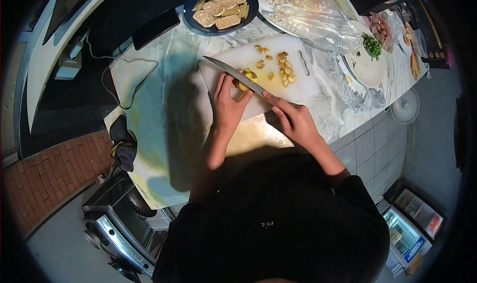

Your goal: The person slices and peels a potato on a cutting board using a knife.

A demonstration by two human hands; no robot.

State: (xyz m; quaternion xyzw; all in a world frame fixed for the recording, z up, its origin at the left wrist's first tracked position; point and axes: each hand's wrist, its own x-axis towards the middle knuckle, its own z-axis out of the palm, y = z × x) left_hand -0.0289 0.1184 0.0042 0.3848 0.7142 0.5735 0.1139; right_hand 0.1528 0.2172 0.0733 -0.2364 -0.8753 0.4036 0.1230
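Observation:
My right hand [297, 120] is closed round the handle of a long kitchen knife [221, 66], its blade slanting up and left across the white cutting board [293, 97]. Under the blade, my left hand [229, 103] pinches a small yellowish piece of ginger [243, 86] between thumb and fingers. The blade lies against or just over this piece; I cannot tell which. Several pale yellow chunks [287, 76] are grouped on the board's right side. Brownish scraps [260, 64] lie scattered left of them.
A dark plate [189, 16] with tempeh slabs and cut green pieces stands at the back. To its right are a clear plastic bag [318, 22] and a white plate [370, 77] with chopped greens [371, 46]. A cable [134, 87] and dark cloth [123, 144] lie along the left edge.

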